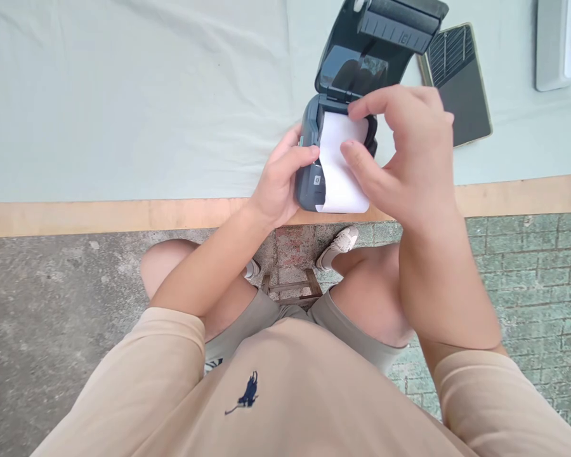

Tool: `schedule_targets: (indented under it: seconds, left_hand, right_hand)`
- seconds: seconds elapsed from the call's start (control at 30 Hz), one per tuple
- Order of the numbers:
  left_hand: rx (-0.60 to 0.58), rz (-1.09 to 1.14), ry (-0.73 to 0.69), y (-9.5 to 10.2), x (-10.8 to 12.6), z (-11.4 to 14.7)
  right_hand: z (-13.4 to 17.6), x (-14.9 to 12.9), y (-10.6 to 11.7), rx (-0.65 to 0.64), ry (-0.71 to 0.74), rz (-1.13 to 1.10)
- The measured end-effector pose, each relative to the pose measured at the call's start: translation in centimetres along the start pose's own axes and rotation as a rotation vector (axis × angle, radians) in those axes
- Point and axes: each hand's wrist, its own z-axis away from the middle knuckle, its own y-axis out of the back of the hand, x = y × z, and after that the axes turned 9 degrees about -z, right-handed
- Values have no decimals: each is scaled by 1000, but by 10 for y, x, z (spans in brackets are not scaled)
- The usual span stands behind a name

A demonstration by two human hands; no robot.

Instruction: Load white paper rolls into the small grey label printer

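A dark portable label printer (308, 187) stands at the table's front edge with its lid (330, 66) swung up and back. White paper (337, 184) from a roll inside hangs over the printer's front. My left hand (280, 174) grips the printer's left side, thumb on top by the paper's edge. Over the right part of the printer is my right hand (409, 149), its thumb and index finger spread apart. The thumb tip lies over the paper and the index tip is near the lid hinge; whether either touches, I cannot tell. Its other fingers are partly hidden.
A pale cloth (137, 108) covers the table, whose wooden edge (99, 217) runs along the front. Behind my right hand lies a dark tablet-like slab (471, 95). A grey device with a printed label (549, 51) sits at the far right. Below are my knees and a wooden stool (292, 289).
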Motion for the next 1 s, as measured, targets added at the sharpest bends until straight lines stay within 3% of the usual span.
schedule_targets:
  seconds: [0.07, 0.27, 0.4, 0.47, 0.63, 0.73, 0.9, 1.0]
  left_hand:
    - [-8, 18, 5, 0, 1, -1]
    - [-22, -49, -18, 0, 3, 1]
    - [-7, -136, 1, 1, 1, 2]
    - [-22, -156, 18, 1, 2, 3]
    - [-114, -63, 11, 0, 5, 2]
    - [-92, -88, 26, 0, 7, 3]
    - [-38, -152, 60, 1, 7, 5]
    - [-36, -132, 21, 0, 5, 5]
  right_hand:
    - [3, 1, 2, 53, 109, -32]
    - [10, 5, 1, -40, 352, 33]
    - [5, 9, 4, 280, 273, -70]
    - [1, 11, 5, 347, 202, -145]
    - [-6, 14, 1, 269, 204, -339]
    - [-6, 13, 0, 232, 206, -328]
    - [-6, 11, 1, -79, 8, -165]
    - [-7, 8, 4, -164, -72, -153]
